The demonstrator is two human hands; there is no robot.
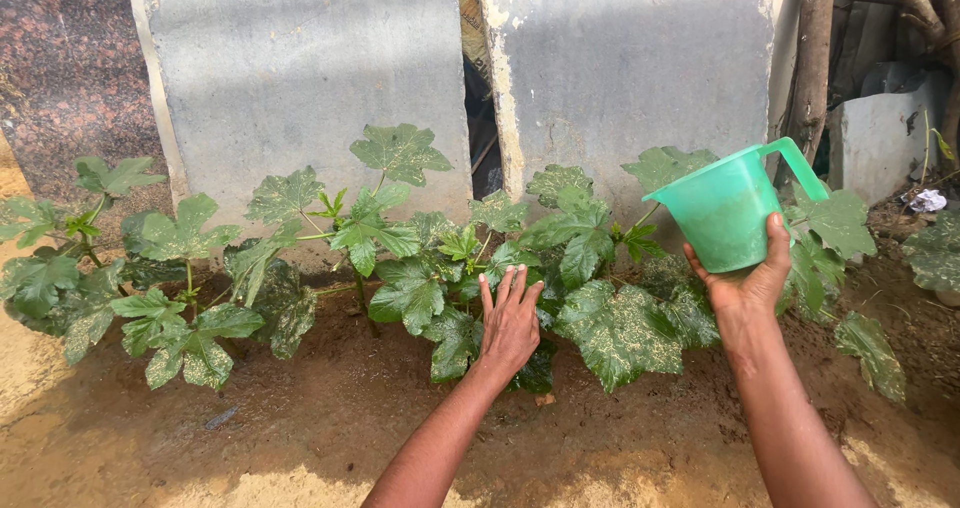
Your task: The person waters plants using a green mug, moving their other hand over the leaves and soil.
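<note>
My right hand (pixel 748 286) grips the bottom of a green plastic jug (pixel 728 211) with a handle, holding it upright above the leaves at the right. My left hand (pixel 509 320) is stretched out flat with its fingers together, palm down, just over the middle of a row of low green plants (pixel 400 258) with broad lobed leaves. The left hand holds nothing. What is inside the jug is hidden from this angle.
The plants grow in damp brown soil (pixel 330 408) along grey stone slabs (pixel 300 58) with a dark gap between them. Wooden poles (pixel 812 58) and a concrete block (pixel 880 138) stand at the right. Sandy ground (pixel 60 438) lies at the lower left.
</note>
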